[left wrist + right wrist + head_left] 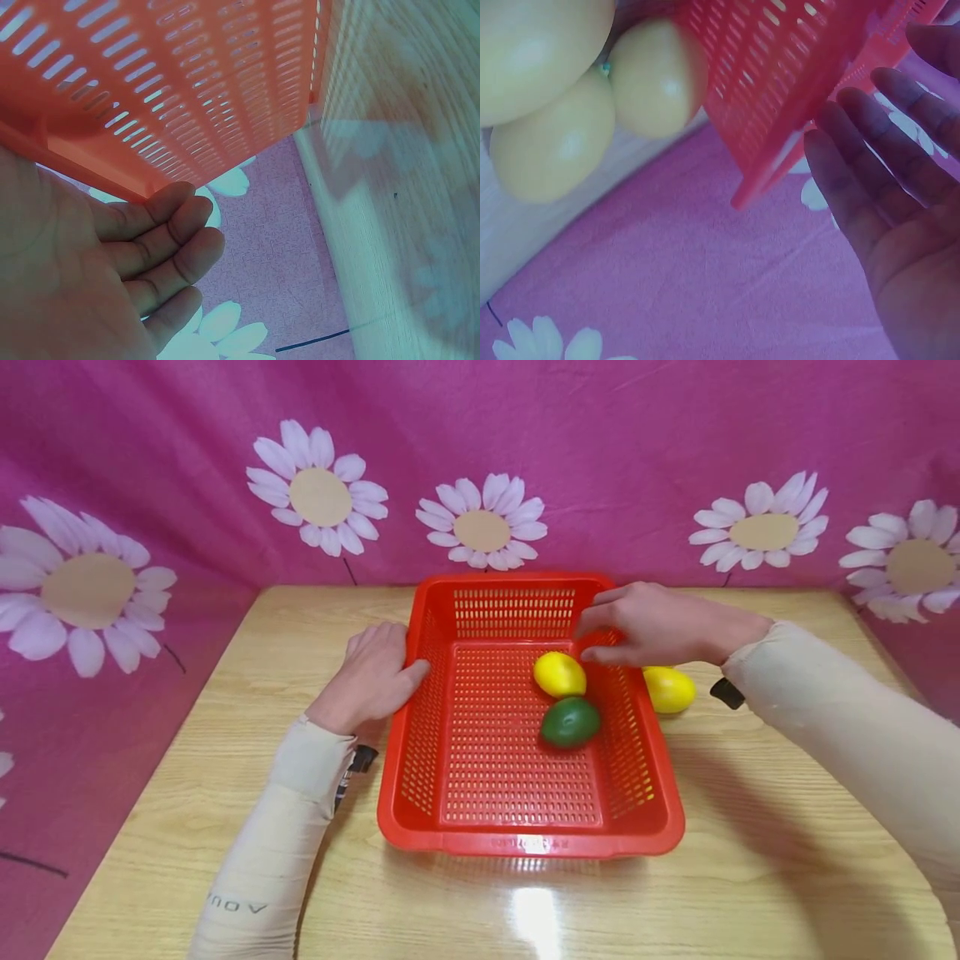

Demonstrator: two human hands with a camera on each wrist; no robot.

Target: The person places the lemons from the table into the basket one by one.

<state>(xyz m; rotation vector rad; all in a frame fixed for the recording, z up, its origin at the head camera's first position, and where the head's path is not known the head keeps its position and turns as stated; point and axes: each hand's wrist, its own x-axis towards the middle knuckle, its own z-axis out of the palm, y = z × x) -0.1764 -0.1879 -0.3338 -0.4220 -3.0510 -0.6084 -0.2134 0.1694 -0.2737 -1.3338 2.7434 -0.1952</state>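
Observation:
A red perforated plastic basket (517, 843) stands on the wooden table. Inside it, a yellow lemon-like fruit (559, 674) and a dark green oval fruit (570, 722) lie side by side toward the right wall. My left hand (371, 677) holds the basket's left rim, its thumb over the edge and its fingers (199, 255) outside, below the rim. Over the right rim is my right hand (648, 625), fingers spread and a little bent, with nothing in it. Its fingertips overlap the basket's edge in the right wrist view.
Outside the basket's right wall, beneath my right wrist, lies another yellow fruit (670, 690). The right wrist view shows several yellow fruits (656, 79) grouped there. Behind the table (300, 610) hangs a magenta cloth (600, 460) printed with white daisies.

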